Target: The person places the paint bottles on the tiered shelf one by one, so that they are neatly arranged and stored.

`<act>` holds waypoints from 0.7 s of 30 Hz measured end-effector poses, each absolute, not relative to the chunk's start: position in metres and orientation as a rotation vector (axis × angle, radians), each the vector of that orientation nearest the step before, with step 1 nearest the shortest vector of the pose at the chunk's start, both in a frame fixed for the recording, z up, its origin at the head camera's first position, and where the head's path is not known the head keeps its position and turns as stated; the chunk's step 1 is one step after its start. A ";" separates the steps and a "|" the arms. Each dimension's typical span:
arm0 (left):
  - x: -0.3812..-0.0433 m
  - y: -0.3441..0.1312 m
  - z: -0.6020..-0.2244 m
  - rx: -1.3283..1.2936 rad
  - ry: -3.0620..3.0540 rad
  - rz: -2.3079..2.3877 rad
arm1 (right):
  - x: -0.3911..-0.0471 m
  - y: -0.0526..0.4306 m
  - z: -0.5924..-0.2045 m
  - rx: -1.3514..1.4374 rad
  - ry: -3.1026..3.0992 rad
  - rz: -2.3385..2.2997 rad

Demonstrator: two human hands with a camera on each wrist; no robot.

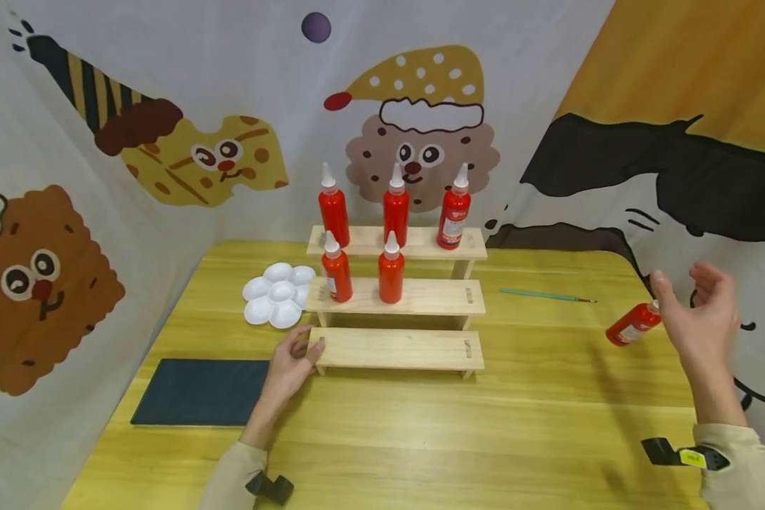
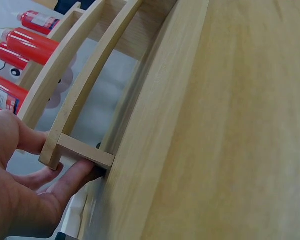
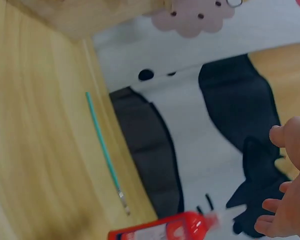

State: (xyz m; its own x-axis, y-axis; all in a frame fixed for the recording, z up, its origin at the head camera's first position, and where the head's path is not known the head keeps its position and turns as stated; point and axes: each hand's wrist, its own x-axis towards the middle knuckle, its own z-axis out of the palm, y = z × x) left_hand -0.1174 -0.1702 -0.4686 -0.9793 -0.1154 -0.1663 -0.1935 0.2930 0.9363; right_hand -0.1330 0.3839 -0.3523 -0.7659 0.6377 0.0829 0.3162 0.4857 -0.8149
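My left hand [image 1: 291, 363] grips the left end of the lowest step of a three-tier wooden rack [image 1: 395, 348], thumb on top, fingers around the end support. That lowest step is bare. Two red squeeze bottles with white nozzles, one a red bottle [image 1: 391, 276], stand on the middle step. Three more, among them a labelled bottle [image 1: 454, 216], stand on the top step. At the table's right side, my right hand [image 1: 707, 326] is raised with fingers spread beside another red bottle [image 1: 634, 324]. In the right wrist view a gap shows between hand and bottle [image 3: 162, 229].
A white flower-shaped palette [image 1: 280, 295] lies left of the rack. In front of it is a dark rectangular mat [image 1: 200, 393]. A thin teal paintbrush [image 1: 545, 295] lies right of the rack. A printed cloth [image 1: 229, 71] hangs behind the wooden table [image 1: 389, 439].
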 end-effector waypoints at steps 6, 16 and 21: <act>-0.118 -0.171 -0.470 -0.305 2.475 1.779 | -0.131 0.396 -0.377 -0.886 -2.384 1.187; -0.117 -0.172 -0.469 -0.282 2.506 1.767 | -0.136 0.405 -0.411 -0.974 -2.421 1.245; -0.118 -0.170 -0.470 -0.293 2.535 1.741 | -0.134 0.410 -0.425 -0.939 -2.516 1.278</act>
